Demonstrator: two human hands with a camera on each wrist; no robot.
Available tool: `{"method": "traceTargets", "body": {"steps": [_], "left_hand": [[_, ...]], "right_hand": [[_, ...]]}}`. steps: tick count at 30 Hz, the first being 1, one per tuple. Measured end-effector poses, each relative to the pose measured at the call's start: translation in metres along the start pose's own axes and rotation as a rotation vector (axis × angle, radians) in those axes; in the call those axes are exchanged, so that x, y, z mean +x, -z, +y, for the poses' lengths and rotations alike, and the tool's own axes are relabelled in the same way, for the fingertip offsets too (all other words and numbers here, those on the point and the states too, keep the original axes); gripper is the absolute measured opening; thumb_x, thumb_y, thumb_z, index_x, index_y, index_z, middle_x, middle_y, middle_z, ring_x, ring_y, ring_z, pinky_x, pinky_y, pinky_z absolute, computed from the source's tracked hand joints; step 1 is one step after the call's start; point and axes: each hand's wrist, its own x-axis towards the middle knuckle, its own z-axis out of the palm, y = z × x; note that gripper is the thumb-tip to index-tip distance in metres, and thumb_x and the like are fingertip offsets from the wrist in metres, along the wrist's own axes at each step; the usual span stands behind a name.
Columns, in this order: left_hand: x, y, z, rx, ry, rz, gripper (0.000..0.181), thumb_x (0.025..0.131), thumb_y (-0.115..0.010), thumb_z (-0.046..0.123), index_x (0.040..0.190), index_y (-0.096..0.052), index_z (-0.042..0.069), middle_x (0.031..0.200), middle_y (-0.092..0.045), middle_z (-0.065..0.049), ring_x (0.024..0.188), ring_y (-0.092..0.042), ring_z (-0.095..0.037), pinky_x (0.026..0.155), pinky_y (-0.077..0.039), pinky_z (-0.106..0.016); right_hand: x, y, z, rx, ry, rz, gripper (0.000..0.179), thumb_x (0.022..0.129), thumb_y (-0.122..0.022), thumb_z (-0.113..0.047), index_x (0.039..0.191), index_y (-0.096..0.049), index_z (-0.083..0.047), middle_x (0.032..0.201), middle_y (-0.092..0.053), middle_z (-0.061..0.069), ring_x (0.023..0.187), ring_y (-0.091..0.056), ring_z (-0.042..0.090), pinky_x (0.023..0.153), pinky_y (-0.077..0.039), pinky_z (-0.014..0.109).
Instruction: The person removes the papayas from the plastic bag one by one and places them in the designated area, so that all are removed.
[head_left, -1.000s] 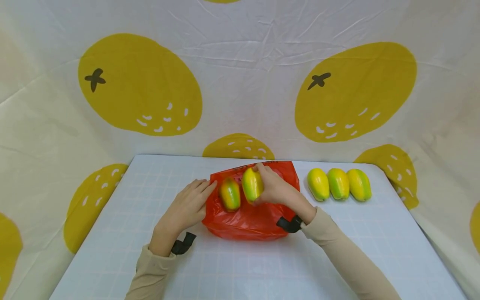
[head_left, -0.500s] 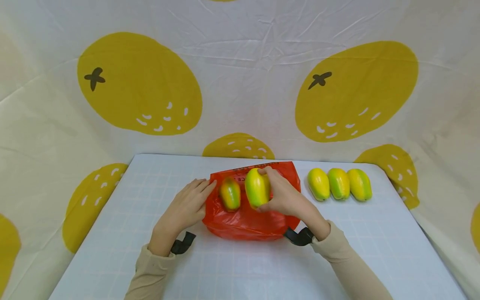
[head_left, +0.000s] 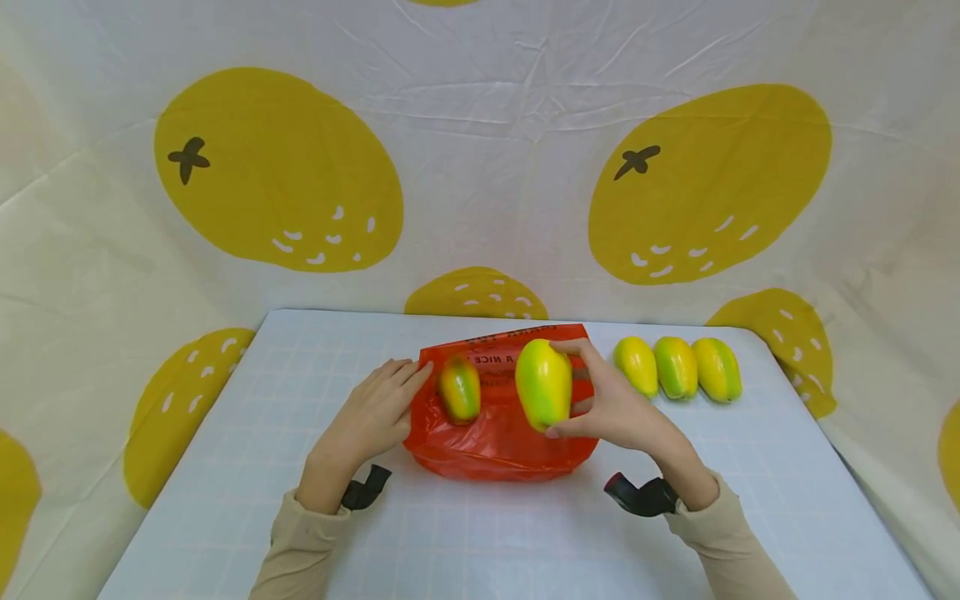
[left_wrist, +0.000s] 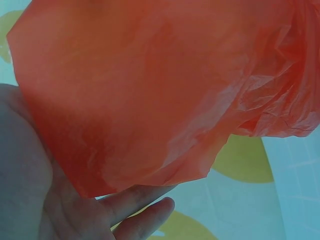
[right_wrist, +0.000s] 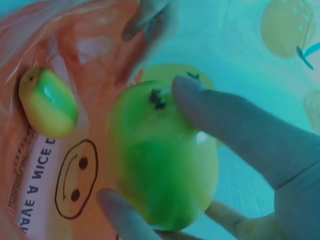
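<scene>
- A wrinkled beige left sleeve (head_left: 303,550) meets a bare left hand (head_left: 375,408).
- A matching right sleeve (head_left: 723,525) meets a bare right hand (head_left: 618,408).
- The left wrist piece (head_left: 365,489) curves, black.
- The black right wrist piece (head_left: 642,497) shows a red-edged tip.

The red bag (head_left: 495,454) reads "HAVE A NICE" beside a smiley (right_wrist: 76,179).

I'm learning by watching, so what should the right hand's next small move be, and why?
Probably carry the mango-like fruit to the right and lower it beside the three similar fruits: the right hand grips it above the red plastic bag, and those three lie lined up on the table.
</scene>
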Motion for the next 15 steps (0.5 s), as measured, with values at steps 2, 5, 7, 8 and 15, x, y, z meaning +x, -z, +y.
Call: {"method": "traceTargets", "body": {"steps": [2,5,7,8,15], "left_hand": [[0.0,0.0,0.0,0.0,0.002,0.001,0.056,0.084,-0.051,-0.002,0.14,-0.054,-0.001,0.138,-0.056,-0.019,0.131,-0.048,-0.039,0.113,-0.033,-0.053],[0.0,0.0,0.0,0.0,0.004,0.0,0.056,0.084,-0.051,-0.003,0.14,-0.054,-0.001,0.139,-0.056,-0.019,0.131,-0.048,-0.039,0.113,-0.033,-0.053],[0.0,0.0,0.0,-0.002,0.007,-0.003,0.056,0.084,-0.051,-0.002,0.14,-0.054,-0.001,0.139,-0.055,-0.019,0.131,-0.047,-0.039,0.113,-0.033,-0.053],[-0.001,0.0,0.0,-0.002,0.008,-0.004,0.056,0.084,-0.051,-0.002,0.14,-0.054,-0.001,0.139,-0.055,-0.019,0.131,-0.047,-0.039,0.113,-0.033,-0.053],[-0.001,0.0,0.0,-0.005,0.009,-0.001,0.056,0.084,-0.052,-0.002,0.14,-0.054,0.0,0.139,-0.055,-0.019,0.131,-0.047,-0.039,0.113,-0.033,-0.053]], "right_hand": [[-0.005,0.007,0.005,0.052,0.007,-0.004,0.098,0.069,-0.091,-0.021,0.145,-0.03,-0.026,0.145,-0.04,0.011,0.113,-0.06,0.038,0.08,-0.06,0.04],[-0.011,0.017,0.013,0.085,0.07,0.012,0.097,0.07,-0.09,-0.02,0.146,-0.031,-0.024,0.15,-0.034,0.008,0.128,-0.046,0.042,0.084,-0.058,0.039],[-0.015,0.023,0.02,0.128,0.118,0.017,0.096,0.07,-0.089,-0.015,0.147,-0.032,-0.023,0.152,-0.032,0.006,0.13,-0.045,0.041,0.087,-0.057,0.037],[-0.016,0.026,0.024,0.158,0.15,0.013,0.096,0.071,-0.088,-0.011,0.148,-0.032,-0.021,0.152,-0.032,0.007,0.13,-0.045,0.039,0.088,-0.057,0.037],[-0.028,0.046,0.054,0.361,0.321,0.001,0.097,0.075,-0.076,0.01,0.153,-0.024,-0.013,0.152,-0.032,0.009,0.126,-0.053,0.019,0.091,-0.055,0.035]]}}
